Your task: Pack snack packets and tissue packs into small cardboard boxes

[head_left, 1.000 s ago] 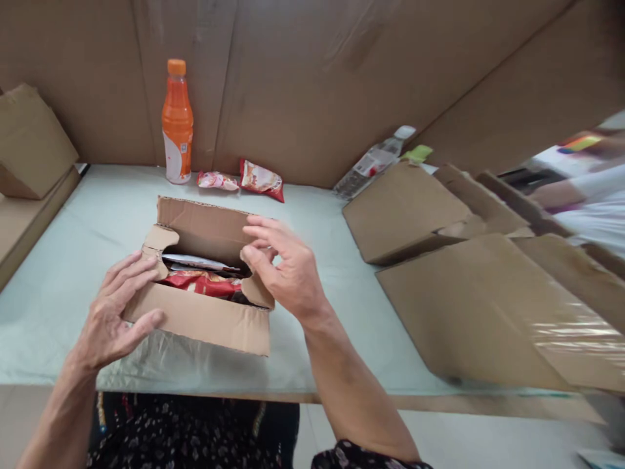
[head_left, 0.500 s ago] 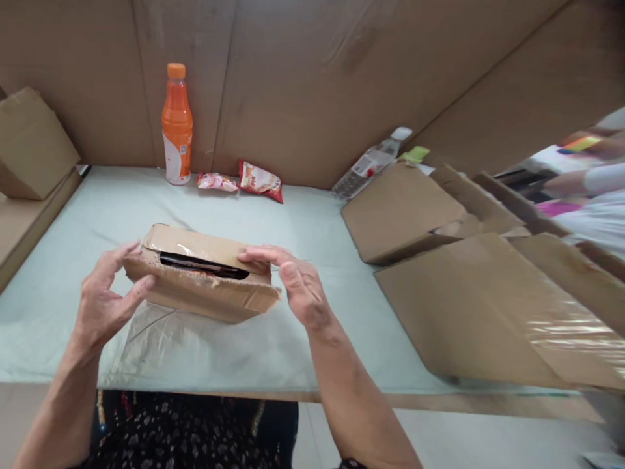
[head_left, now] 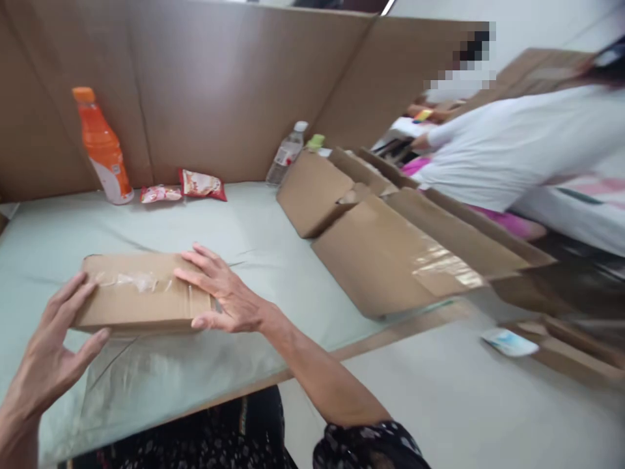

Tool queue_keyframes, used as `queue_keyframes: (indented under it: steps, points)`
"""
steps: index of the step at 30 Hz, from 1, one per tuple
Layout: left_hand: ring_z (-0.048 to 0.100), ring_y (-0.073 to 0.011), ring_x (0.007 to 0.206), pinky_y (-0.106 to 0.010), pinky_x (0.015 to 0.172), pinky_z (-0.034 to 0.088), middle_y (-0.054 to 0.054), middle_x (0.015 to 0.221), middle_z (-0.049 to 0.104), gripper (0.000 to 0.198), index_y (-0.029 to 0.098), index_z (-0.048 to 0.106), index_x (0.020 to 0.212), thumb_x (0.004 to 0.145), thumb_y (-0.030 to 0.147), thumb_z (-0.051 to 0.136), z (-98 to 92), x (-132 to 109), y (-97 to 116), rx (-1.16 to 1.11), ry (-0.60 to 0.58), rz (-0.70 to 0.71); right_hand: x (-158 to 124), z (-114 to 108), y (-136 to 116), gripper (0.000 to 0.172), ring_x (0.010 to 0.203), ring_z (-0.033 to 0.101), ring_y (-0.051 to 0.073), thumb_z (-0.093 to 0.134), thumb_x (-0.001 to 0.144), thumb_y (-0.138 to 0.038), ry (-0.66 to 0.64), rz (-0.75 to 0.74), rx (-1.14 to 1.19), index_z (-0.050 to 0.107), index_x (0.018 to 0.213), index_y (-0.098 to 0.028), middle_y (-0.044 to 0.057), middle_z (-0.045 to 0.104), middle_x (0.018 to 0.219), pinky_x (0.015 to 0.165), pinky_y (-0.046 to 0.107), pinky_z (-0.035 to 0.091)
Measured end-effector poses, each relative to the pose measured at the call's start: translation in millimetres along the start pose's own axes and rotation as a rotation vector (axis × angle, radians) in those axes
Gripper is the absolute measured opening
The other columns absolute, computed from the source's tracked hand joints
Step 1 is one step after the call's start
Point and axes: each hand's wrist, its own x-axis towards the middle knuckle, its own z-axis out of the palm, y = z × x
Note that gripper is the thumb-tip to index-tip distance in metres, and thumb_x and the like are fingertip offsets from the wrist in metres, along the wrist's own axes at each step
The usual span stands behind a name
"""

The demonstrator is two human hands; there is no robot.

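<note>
A small cardboard box [head_left: 141,299] with its top flaps folded down lies on the pale green table cover; crinkled clear tape runs over its top. My left hand [head_left: 56,352] grips the box's left end, fingers on the top edge and thumb by the lower front edge. At the opposite end, my right hand [head_left: 219,290] holds the box, fingers stretched over the top and thumb at the front. What is inside the box is hidden.
Behind stand an orange drink bottle [head_left: 105,150], two snack packets [head_left: 202,185] and a clear bottle [head_left: 288,153] against a cardboard wall [head_left: 219,91]. Open cartons [head_left: 381,254] line the right side. Beyond them a person in white [head_left: 502,143] bends over.
The box's raised flap has come down, covering the gap and the dark contents. My view has swung to the right, showing more of the other person and the floor.
</note>
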Motion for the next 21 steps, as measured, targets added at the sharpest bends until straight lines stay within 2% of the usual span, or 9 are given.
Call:
queue_keyframes:
  steps: [2, 5, 8, 11, 13, 16, 19, 21]
  points:
    - [0.055, -0.0443, 0.144, -0.077, 0.122, 0.041, 0.007, 0.167, 0.047, 0.066, 0.057, 0.044, 0.156, 0.094, 0.061, 0.065, -1.9, -0.5, -3.9, 0.026, -0.014, -0.03, 0.9, 0.8, 0.7, 0.09, 0.165, 0.018, 0.036, 0.062, 0.092, -0.078, -0.007, -0.042, -0.048, 0.048, 0.16, -0.021, 0.017, 0.035, 0.172, 0.13, 0.062, 0.028]
    - [0.054, -0.048, 0.143, -0.082, 0.121, 0.038, 0.011, 0.166, 0.047, 0.066, 0.062, 0.043, 0.154, 0.091, 0.069, 0.062, 0.4, 5.7, -3.1, 0.049, -0.035, -0.066, -2.7, 1.0, 4.3, 0.082, 0.163, 0.023, 0.034, 0.064, 0.093, -0.074, 0.023, -0.084, -0.095, 0.054, 0.155, -0.022, 0.016, 0.039, 0.17, 0.127, 0.058, 0.033]
    - [0.054, -0.0452, 0.145, -0.076, 0.12, 0.044, 0.004, 0.165, 0.049, 0.064, 0.055, 0.045, 0.156, 0.094, 0.064, 0.061, 11.1, 22.1, 4.5, 0.052, -0.093, -0.024, -16.0, -6.0, 13.6, 0.073, 0.16, 0.032, 0.033, 0.064, 0.095, -0.065, 0.105, -0.088, -0.101, 0.058, 0.151, -0.019, 0.018, 0.048, 0.164, 0.123, 0.057, 0.039]
    - [0.052, -0.0404, 0.149, -0.065, 0.122, 0.046, -0.004, 0.166, 0.047, 0.061, 0.042, 0.048, 0.157, 0.099, 0.056, 0.061, 36.4, 51.6, 15.4, 0.015, -0.146, 0.07, -40.5, -23.6, 28.4, 0.068, 0.158, 0.037, 0.034, 0.067, 0.094, -0.057, 0.155, -0.026, -0.121, 0.058, 0.151, -0.02, 0.017, 0.051, 0.163, 0.122, 0.059, 0.04]
    - [0.047, -0.0394, 0.152, -0.063, 0.124, 0.044, -0.008, 0.168, 0.044, 0.059, 0.035, 0.052, 0.154, 0.099, 0.056, 0.061, 65.0, 78.7, 24.6, -0.039, -0.167, 0.106, -59.8, -38.8, 40.6, 0.066, 0.156, 0.04, 0.035, 0.067, 0.093, -0.052, 0.203, 0.051, -0.152, 0.057, 0.152, -0.022, 0.016, 0.052, 0.162, 0.122, 0.06, 0.04]
    - [0.035, -0.0397, 0.16, -0.064, 0.129, 0.035, -0.015, 0.172, 0.036, 0.062, 0.027, 0.052, 0.151, 0.097, 0.054, 0.064, 127.4, 124.9, 44.3, -0.175, -0.163, 0.071, -84.0, -59.7, 62.3, 0.063, 0.153, 0.045, 0.037, 0.066, 0.091, -0.048, 0.306, 0.22, -0.238, 0.06, 0.149, -0.024, 0.015, 0.056, 0.158, 0.123, 0.061, 0.039]
    - [0.011, -0.0386, 0.167, -0.063, 0.135, 0.021, -0.019, 0.178, 0.017, 0.087, 0.024, 0.03, 0.162, 0.09, 0.045, 0.073, 206.3, 166.4, 72.9, -0.394, -0.092, -0.081, -93.4, -74.1, 87.8, 0.062, 0.151, 0.045, 0.039, 0.066, 0.087, -0.046, 0.405, 0.454, -0.364, 0.063, 0.145, -0.024, 0.013, 0.059, 0.155, 0.123, 0.062, 0.039]
    - [0.001, -0.0366, 0.169, -0.061, 0.137, 0.012, -0.019, 0.179, 0.008, 0.094, 0.023, 0.013, 0.167, 0.093, 0.042, 0.069, 259.7, 187.1, 94.6, -0.426, -0.113, -0.1, -90.5, -81.1, 106.1, 0.061, 0.151, 0.044, 0.04, 0.065, 0.087, -0.043, 0.467, 0.603, -0.449, 0.063, 0.144, -0.023, 0.014, 0.058, 0.154, 0.121, 0.063, 0.04]
